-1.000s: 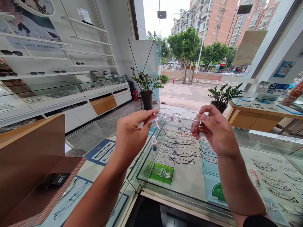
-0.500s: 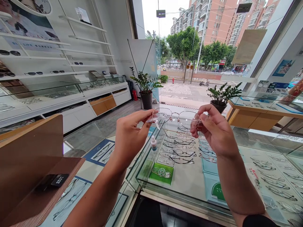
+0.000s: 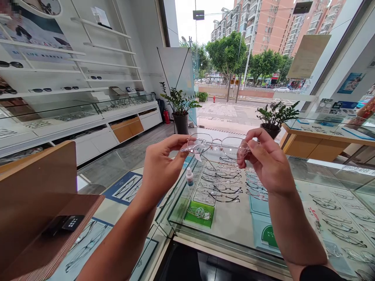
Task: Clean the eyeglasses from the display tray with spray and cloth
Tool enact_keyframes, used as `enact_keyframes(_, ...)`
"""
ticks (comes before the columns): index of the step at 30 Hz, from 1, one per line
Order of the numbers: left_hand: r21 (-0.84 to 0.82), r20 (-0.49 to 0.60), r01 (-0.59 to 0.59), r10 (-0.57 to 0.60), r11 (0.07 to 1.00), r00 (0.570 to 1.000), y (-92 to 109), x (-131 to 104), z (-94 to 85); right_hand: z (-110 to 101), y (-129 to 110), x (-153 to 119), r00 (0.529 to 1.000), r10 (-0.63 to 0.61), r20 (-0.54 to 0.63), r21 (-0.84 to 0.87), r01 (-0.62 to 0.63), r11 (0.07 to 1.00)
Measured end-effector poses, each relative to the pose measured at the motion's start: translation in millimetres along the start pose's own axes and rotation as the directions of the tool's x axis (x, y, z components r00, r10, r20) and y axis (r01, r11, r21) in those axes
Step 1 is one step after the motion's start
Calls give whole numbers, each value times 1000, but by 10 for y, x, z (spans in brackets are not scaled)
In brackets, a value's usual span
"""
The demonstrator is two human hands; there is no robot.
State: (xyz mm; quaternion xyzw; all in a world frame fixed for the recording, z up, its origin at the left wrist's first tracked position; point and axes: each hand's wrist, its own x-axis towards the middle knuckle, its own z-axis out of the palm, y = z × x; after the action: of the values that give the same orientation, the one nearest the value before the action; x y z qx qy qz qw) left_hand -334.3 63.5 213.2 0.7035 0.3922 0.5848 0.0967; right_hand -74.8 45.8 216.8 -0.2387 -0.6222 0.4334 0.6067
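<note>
I hold a pair of thin metal-rimmed glasses with clear lenses up in front of me, above a glass display counter. My left hand pinches the left end of the frame between thumb and fingers. My right hand grips the right lens edge and hinge. One thin temple arm hangs down below the left lens. A small white dropper bottle stands on the counter glass just below the glasses.
Rows of spectacle frames lie under the counter glass, with a green card. A wooden stand with a small black device is at the left. Wall shelves, a long showcase and two potted plants stand beyond.
The glasses tilted from facing me toward lying flatter, and the temple arm dropped lower. Both hands stayed nearly in place.
</note>
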Motion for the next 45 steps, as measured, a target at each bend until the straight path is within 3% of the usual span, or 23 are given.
enact_keyframes(18,-286,-143,62,-107,956,984,-2,43,4,97,57,-13,990,66,125,-3,-66,998)
enact_keyframes(25,-381,-72,114,-152,917,986,-44,56,-11,119,74,-18,990,50,131,-7,-49,999)
enact_keyframes(32,-470,-9,168,-195,866,981,-65,100,8,109,97,-13,996,73,56,-62,-70,996)
enact_keyframes(37,-545,101,261,-247,797,964,0,123,10,129,123,-5,1000,5,19,-101,-3,995)
enact_keyframes(45,-515,238,335,-244,789,940,91,35,54,223,81,-51,998,-39,-39,-155,33,987)
